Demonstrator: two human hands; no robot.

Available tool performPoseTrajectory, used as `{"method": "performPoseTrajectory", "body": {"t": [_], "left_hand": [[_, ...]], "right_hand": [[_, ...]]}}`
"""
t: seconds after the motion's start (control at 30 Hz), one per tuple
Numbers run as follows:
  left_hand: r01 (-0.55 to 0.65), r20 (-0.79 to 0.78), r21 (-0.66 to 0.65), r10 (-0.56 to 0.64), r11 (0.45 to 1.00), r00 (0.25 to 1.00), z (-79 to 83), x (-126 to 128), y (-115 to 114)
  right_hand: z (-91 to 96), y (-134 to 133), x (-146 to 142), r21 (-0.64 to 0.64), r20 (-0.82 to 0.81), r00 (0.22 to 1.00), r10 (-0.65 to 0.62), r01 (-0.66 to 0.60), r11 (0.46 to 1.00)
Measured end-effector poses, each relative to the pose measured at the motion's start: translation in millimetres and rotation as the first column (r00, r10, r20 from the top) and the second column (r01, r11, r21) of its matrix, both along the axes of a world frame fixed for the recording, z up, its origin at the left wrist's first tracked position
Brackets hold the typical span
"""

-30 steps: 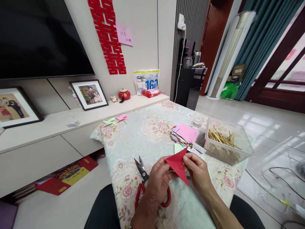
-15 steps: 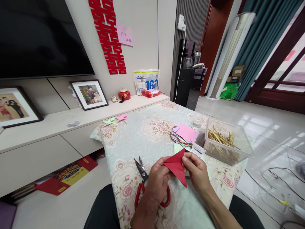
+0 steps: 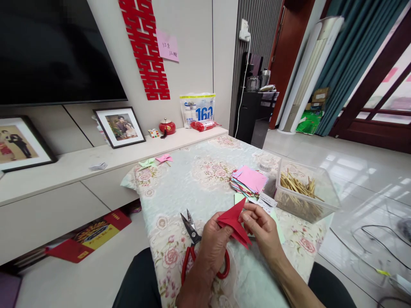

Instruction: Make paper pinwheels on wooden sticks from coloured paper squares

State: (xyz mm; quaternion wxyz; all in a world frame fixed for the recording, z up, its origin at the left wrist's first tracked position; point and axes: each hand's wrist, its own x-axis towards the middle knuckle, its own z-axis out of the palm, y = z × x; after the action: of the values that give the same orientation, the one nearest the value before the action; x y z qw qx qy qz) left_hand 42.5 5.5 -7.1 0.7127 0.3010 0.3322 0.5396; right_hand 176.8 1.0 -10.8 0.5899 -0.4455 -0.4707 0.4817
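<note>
A folded piece of red paper [image 3: 233, 219] with pointed corners is held just above the table. My left hand [image 3: 215, 239] grips it from the left, thumb on top. At its right edge, the thumb and fingers of my right hand [image 3: 261, 224] are pinched together on the paper; the fingertips partly hide that edge. Under my left forearm lie scissors [image 3: 192, 233] with red handles, blades parted and pointing away from me. Beyond my hands sits a stack of coloured paper squares [image 3: 249, 179], pink on top.
A clear plastic box [image 3: 310, 209] of thin sticks [image 3: 298, 185] stands at the right. Green [image 3: 148, 163] and pink [image 3: 165, 158] paper pinwheels lie at the table's far left corner. The flowered tablecloth [image 3: 212, 169] meets a white cabinet [image 3: 128, 152] behind.
The red paper has shifted slightly left and tilted, and its lower points now show separate layers. My right fingers have moved a little left along its edge. The scissors stay put.
</note>
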Motion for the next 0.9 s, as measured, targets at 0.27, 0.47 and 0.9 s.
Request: {"method": "performPoseTrajectory", "body": {"t": [0.27,0.47,0.9], "left_hand": [[-0.172,-0.103,0.048,0.176,0.984,0.979,-19.6,-1.2,6.0],[-0.190,-0.216,0.034,0.193,0.981,0.957,-10.2,-1.7,4.5],[-0.128,-0.036,-0.060,0.126,0.990,0.991,-8.5,-1.4,1.4]], "right_hand": [[-3.6,-7.4,-4.8,0.420,0.560,0.796,-0.229,-0.034,0.907],[-8.5,-9.6,-7.7,0.576,0.660,0.643,-0.388,-0.102,0.811],[-1.8,-4.3,-0.6,0.383,0.451,0.843,-0.294,0.116,0.917]]}}
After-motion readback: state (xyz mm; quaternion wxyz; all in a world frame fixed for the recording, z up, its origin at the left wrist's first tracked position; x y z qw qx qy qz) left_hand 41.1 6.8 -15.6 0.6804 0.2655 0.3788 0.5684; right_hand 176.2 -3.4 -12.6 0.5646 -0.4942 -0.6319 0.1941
